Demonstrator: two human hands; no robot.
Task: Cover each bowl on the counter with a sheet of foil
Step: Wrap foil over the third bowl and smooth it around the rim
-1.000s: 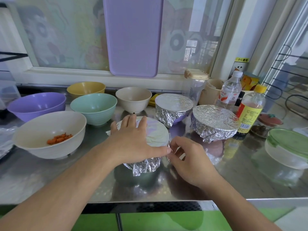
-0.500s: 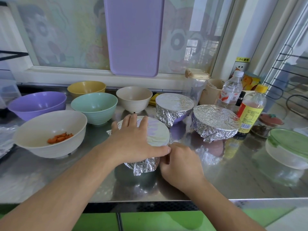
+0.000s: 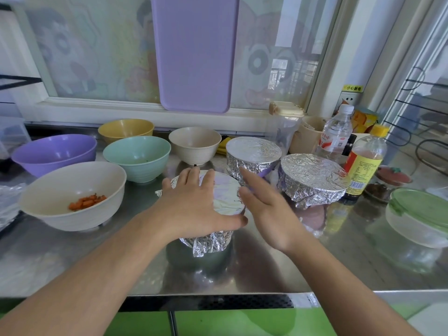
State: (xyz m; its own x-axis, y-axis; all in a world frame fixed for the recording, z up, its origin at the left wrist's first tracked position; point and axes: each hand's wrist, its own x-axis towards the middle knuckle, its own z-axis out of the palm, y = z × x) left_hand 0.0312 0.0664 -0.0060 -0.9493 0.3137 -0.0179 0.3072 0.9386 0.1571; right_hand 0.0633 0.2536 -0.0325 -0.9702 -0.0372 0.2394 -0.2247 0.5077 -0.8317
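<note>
Pressing flat on the foil, the left hand pins the sheet over the near bowl at the counter front, likely so its crimped skirt holds. The right hand hovers just beside the rim, fingers spread, holding nothing. Two foiled bowls stand behind; five bowls left lie uncovered.

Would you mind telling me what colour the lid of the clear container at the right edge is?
Green, seen in the head view: the lid.
</note>
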